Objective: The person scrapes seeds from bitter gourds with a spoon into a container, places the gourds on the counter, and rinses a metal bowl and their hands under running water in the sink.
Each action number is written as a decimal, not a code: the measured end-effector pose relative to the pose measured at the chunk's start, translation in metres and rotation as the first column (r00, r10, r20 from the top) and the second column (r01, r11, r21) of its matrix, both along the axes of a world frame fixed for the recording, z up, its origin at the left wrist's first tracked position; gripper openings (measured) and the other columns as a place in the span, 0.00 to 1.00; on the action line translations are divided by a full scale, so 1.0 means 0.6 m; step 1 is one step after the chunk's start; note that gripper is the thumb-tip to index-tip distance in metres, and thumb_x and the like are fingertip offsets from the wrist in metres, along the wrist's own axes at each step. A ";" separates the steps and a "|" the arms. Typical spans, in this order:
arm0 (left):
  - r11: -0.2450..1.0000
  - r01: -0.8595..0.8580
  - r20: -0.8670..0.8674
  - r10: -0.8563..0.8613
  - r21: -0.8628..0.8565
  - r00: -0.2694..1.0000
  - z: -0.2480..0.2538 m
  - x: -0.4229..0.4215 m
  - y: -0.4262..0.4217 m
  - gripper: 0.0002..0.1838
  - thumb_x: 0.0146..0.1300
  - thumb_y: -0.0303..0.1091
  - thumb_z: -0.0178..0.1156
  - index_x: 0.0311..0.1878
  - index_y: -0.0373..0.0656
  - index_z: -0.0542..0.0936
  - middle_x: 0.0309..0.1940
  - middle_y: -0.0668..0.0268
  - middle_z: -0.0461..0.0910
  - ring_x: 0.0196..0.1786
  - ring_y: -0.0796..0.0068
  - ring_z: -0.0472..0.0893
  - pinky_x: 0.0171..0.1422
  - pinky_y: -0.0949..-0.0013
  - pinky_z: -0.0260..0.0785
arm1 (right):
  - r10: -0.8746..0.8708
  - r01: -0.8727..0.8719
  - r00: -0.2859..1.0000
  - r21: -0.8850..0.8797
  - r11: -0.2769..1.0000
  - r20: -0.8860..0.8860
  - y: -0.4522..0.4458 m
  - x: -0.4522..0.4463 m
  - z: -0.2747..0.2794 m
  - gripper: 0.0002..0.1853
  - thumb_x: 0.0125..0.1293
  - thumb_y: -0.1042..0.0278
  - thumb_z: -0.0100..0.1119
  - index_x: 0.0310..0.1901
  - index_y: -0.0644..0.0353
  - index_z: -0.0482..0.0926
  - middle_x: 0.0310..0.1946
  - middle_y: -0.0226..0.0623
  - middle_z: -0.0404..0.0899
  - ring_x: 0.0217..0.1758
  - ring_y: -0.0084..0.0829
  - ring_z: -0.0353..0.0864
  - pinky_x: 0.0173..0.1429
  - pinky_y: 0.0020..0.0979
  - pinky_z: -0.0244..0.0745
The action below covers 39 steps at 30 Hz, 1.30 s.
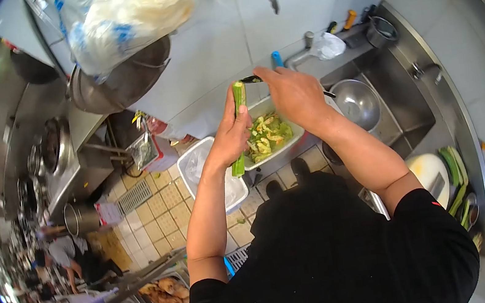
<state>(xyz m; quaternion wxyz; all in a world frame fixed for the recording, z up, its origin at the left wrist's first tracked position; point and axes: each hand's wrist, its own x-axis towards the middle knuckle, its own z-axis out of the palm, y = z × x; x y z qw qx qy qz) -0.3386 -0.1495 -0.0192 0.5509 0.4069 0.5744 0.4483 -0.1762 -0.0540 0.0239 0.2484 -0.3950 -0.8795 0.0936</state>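
Observation:
A long green vegetable stalk (238,165) stands nearly upright, with my left hand (230,133) wrapped round its middle. At the stalk's top end is a dark blade (251,79), which my right hand (298,95) grips; its handle is mostly hidden by the fingers. Below both hands sits a white rectangular tub (298,139) holding green and yellow vegetable pieces (268,134). Left of that tub, partly behind my left forearm, is a white bin (236,197) lined with a clear bag.
A metal sink (399,95) with a steel bowl (357,104) lies right. A white board (429,178) and green stalks (455,168) rest lower right. Upper left hang a bucket (121,85) and plastic bag (137,17). Another person (71,253) stands far left.

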 end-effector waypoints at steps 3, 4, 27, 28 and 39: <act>0.997 -0.069 -0.023 0.068 -0.043 0.997 0.006 0.003 -0.002 0.34 0.77 0.54 0.42 0.80 0.68 0.41 0.33 0.70 0.66 0.24 0.83 0.60 0.25 0.79 0.58 | 0.073 -0.075 0.996 0.024 0.997 0.060 0.017 -0.021 -0.007 0.18 0.64 0.71 0.51 0.55 0.52 0.78 0.31 0.39 0.81 0.33 0.46 0.84 0.34 0.46 0.77; 0.995 -0.090 -0.028 0.089 -0.049 0.996 0.008 0.001 0.000 0.34 0.77 0.54 0.42 0.80 0.68 0.41 0.33 0.70 0.66 0.24 0.83 0.60 0.25 0.79 0.58 | 0.109 -0.113 0.990 0.043 0.993 0.086 0.025 -0.026 -0.014 0.19 0.64 0.72 0.50 0.56 0.51 0.77 0.30 0.39 0.81 0.33 0.46 0.84 0.33 0.45 0.77; 0.968 -0.182 0.329 0.231 -0.172 0.916 -0.021 -0.065 0.101 0.28 0.76 0.59 0.38 0.68 0.52 0.66 0.39 0.56 0.81 0.19 0.82 0.63 0.19 0.78 0.56 | 0.439 -0.447 0.889 0.041 0.894 0.129 0.130 -0.116 -0.041 0.07 0.57 0.65 0.61 0.36 0.56 0.82 0.29 0.41 0.84 0.36 0.43 0.86 0.36 0.44 0.79; 0.943 -0.263 0.209 0.305 -0.206 0.929 -0.026 -0.070 0.107 0.26 0.76 0.59 0.40 0.59 0.48 0.69 0.38 0.57 0.80 0.19 0.82 0.63 0.19 0.79 0.55 | 0.441 -0.449 0.888 0.044 0.892 0.133 0.102 -0.114 -0.049 0.07 0.57 0.65 0.61 0.36 0.56 0.82 0.29 0.41 0.84 0.36 0.43 0.86 0.36 0.44 0.79; 0.973 -0.154 0.406 0.212 -0.171 0.889 -0.033 -0.092 0.097 0.28 0.76 0.56 0.42 0.65 0.42 0.66 0.45 0.55 0.80 0.23 0.76 0.71 0.22 0.76 0.68 | 0.070 -0.505 0.863 -0.844 0.179 -0.501 0.173 -0.144 -0.116 0.13 0.67 0.71 0.53 0.50 0.60 0.81 0.29 0.32 0.81 0.21 0.21 0.73 0.31 0.26 0.73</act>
